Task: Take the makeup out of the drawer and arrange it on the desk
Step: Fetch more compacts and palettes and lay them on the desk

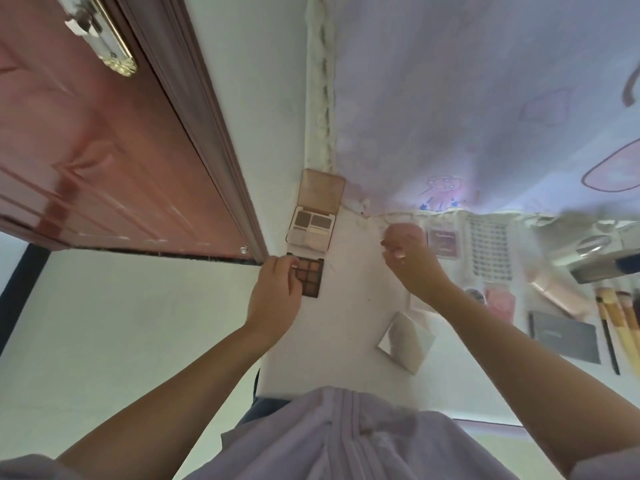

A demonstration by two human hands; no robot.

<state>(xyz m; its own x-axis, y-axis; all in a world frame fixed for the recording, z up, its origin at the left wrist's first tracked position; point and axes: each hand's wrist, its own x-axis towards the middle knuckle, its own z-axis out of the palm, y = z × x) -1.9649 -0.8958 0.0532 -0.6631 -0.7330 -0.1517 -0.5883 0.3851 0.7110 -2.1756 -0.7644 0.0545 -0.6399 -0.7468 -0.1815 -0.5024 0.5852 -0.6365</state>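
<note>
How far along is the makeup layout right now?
Well along, by the look of it. Already laid out on the desk: an open compact, a pink blush case, makeup brushes, a grey palette and a small mirror. In hand: the left hand is setting down a brown eyeshadow palette; the right hand hovers, seemingly empty. The drawer is out of view, so what remains is unknown.

Glossy reddish wood door (86, 161), smooth matt white desk (339, 327), soft lilac cloth curtain (485, 98), shiny metallic compact (406, 341).
</note>
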